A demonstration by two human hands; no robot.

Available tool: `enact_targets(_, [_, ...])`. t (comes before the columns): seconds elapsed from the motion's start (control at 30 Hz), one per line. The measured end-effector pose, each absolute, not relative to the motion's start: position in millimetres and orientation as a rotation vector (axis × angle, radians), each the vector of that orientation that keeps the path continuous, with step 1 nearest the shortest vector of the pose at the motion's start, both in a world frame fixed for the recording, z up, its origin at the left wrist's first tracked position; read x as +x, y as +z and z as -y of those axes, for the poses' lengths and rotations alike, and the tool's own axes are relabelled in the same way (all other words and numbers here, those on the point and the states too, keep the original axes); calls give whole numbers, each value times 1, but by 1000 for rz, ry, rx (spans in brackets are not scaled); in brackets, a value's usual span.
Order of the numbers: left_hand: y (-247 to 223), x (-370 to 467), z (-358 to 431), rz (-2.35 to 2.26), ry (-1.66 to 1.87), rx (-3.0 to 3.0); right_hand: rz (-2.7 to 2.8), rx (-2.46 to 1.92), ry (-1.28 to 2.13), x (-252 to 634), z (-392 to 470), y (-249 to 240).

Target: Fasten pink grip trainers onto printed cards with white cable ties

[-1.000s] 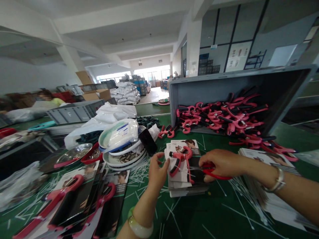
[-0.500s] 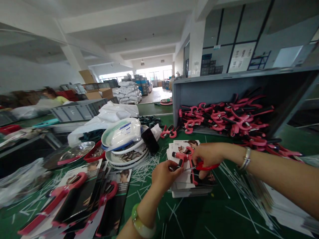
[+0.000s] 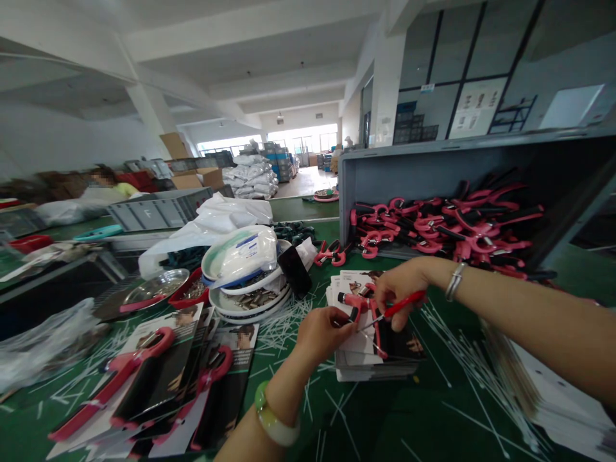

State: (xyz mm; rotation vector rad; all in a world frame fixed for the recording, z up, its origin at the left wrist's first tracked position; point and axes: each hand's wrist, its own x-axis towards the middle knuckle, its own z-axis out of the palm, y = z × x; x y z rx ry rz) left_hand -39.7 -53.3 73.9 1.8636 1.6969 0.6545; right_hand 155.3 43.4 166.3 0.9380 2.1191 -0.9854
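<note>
A stack of printed cards point(image 3: 359, 371) lies on the green table before me, with a pink-and-black plier-style clipper point(image 3: 382, 340) on top. My left hand point(image 3: 323, 335) is at the stack's left side, thumb and fingers pinched by the clipper's black grip; what they pinch is hidden. From the right, my right hand point(image 3: 403, 285) is closed around a red-handled tool point(image 3: 407, 303). Its thin metal tip points left across the clipper, toward my left fingertips. Whether it is scissors or snips I cannot tell.
A grey crate point(image 3: 462, 151) on its side holds many pink clippers point(image 3: 428, 224). Carded clippers point(image 3: 129, 369) lie at left. Behind are stacked bowls point(image 3: 250, 311) and a phone point(image 3: 294, 271). White plastic ties point(image 3: 283, 330) are scattered about. More cards point(image 3: 558, 391) stand at right.
My right hand has shifted slightly and opened its grip a little, so the red handle now tilts upward to the right. The left hand stays pinched near the clipper. The view has shifted slightly.
</note>
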Motion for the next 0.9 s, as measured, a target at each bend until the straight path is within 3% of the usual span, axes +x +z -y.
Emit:
enact_targets(0.37, [87, -25, 64, -1840, 626, 1994, -2178, 869, -1419, 189, -38, 130])
enact_targets(0.9, [64, -40, 45, -1621, 671, 1834, -2279, 919, -989, 182, -43, 155])
